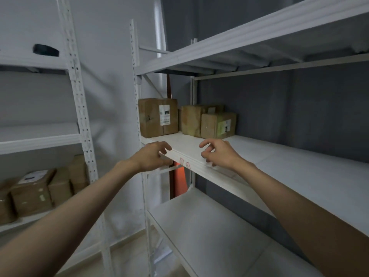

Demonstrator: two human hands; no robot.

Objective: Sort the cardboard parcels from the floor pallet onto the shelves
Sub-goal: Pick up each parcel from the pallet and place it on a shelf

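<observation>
Three brown cardboard parcels stand at the left end of the middle white shelf (279, 162): a large parcel (155, 117) with a white label, a second parcel (191, 120) behind, and a smaller labelled parcel (217, 125) in front of it. My left hand (151, 155) hovers at the shelf's front edge with loosely curled fingers, holding nothing. Just above the same edge, my right hand (218, 153) is also empty, its fingers relaxed. Both hands are short of the parcels, not touching them.
A second white rack on the left carries several parcels (34, 192) on a low shelf. A perforated upright (79, 100) separates the racks. The lower shelf (209, 232) lies below my arms, and an orange cone (179, 180) stands behind the rack. The top shelf (249, 41) overhangs.
</observation>
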